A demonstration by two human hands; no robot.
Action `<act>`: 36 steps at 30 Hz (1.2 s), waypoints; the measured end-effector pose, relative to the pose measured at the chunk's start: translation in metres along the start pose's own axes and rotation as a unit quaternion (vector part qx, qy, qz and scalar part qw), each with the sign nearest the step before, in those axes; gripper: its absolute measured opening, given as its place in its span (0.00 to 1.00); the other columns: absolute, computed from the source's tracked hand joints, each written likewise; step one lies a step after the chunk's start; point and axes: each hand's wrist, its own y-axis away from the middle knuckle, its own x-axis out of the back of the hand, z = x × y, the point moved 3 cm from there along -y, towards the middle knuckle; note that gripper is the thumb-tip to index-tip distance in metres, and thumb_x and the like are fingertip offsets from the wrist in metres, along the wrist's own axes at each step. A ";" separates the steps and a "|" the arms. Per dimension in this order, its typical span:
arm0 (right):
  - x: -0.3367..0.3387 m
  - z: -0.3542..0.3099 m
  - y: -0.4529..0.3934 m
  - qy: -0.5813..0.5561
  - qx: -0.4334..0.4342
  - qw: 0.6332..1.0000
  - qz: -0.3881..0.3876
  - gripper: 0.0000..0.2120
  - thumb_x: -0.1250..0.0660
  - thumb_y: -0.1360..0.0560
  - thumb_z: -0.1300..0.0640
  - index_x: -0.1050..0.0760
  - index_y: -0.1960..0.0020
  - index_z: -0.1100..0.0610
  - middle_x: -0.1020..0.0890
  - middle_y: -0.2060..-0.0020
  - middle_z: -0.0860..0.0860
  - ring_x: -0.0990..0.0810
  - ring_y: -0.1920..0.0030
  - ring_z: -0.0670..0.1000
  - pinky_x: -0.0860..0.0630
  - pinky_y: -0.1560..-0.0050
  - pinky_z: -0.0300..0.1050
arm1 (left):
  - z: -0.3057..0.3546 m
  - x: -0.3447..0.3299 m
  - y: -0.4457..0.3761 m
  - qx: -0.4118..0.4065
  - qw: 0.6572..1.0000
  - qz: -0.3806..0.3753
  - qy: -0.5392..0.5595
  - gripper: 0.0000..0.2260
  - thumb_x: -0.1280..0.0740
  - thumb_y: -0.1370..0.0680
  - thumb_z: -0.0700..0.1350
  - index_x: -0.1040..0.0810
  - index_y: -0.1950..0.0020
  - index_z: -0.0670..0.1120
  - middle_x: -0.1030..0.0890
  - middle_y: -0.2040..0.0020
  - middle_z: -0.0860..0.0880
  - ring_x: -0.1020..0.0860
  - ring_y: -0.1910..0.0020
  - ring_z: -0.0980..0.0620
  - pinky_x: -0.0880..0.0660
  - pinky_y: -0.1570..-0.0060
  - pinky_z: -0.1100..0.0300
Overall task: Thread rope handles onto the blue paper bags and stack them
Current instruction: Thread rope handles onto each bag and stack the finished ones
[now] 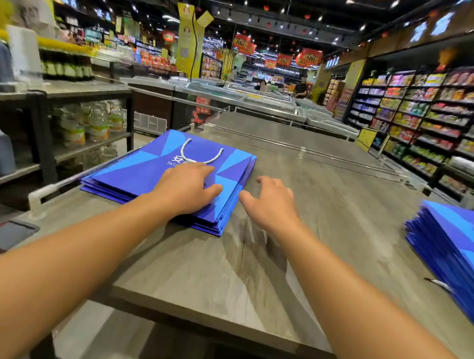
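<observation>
A stack of flat blue paper bags (139, 175) lies on the left part of the grey table (329, 206). The top bag carries a white rope handle (200, 153) lying in a loop on its face. My left hand (188, 188) rests flat on the top bag, fingers straight. Just right of that stack my right hand (274, 205) hovers over the bare table with fingers spread and relaxed, holding nothing. A second stack of blue bags (461, 255) sits at the table's right edge, with a rope end (438, 284) sticking out near it.
A low clear rail (300, 151) crosses the table behind the bags. Shelves with bottles and jars (95, 126) stand to the left, stocked shelves (429, 117) to the right, chest freezers (238, 97) beyond. People stand far down the aisle.
</observation>
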 end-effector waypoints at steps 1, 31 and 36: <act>0.010 0.013 0.004 0.006 -0.007 1.000 0.006 0.29 0.39 0.23 0.41 0.35 0.26 0.53 0.32 0.28 0.53 0.35 0.29 0.58 0.35 0.32 0.52 | 0.016 -0.004 0.000 -0.009 1.000 0.002 0.007 0.26 0.39 0.20 0.59 0.31 0.27 0.48 0.28 0.29 0.49 0.33 0.28 0.47 0.33 0.32 0.48; 0.179 0.313 0.157 0.144 -0.211 0.966 0.042 0.32 0.48 0.22 0.34 0.41 0.22 0.47 0.42 0.22 0.48 0.47 0.22 0.59 0.49 0.23 0.57 | 0.378 -0.121 0.026 -0.067 0.926 -0.160 0.335 0.24 0.34 0.22 0.54 0.29 0.30 0.43 0.18 0.46 0.46 0.20 0.48 0.45 0.23 0.44 0.50; 0.163 0.287 0.163 0.134 -0.171 0.975 0.035 0.31 0.47 0.22 0.34 0.40 0.23 0.46 0.40 0.23 0.46 0.47 0.24 0.58 0.50 0.24 0.55 | 0.381 -0.125 0.033 0.064 0.819 -0.191 0.538 0.14 0.31 0.24 0.38 0.26 0.39 0.42 0.17 0.45 0.43 0.16 0.53 0.44 0.19 0.53 0.48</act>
